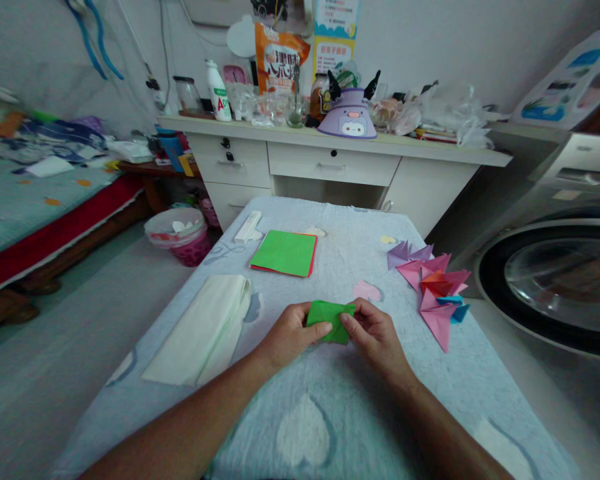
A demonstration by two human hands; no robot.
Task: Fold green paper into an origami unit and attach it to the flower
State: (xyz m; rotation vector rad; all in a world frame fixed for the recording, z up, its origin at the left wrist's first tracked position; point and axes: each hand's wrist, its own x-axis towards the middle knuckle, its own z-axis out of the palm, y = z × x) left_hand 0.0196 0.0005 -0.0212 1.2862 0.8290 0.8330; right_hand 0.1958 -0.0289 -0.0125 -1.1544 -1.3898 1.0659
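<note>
A small folded piece of green paper (331, 320) is held just above the cloth-covered table, between both hands. My left hand (299, 331) pinches its left side, thumb lying across the front. On the right edge, my right hand (375, 332) grips the paper with thumb in front and fingers behind. Beyond the hands lies a stack of square paper (285, 252), green on top with red showing at the edge. Several folded paper shapes (437, 283) in purple, pink, red and blue are grouped at the table's right side.
A pale folded cloth or sheet (205, 330) lies left of my hands, and a small white box (248, 227) sits at the far left of the tablecloth (300, 433). Left stands a waste bin (180, 233); a washing machine (555, 267) is at right. A cluttered desk (330, 160) stands behind.
</note>
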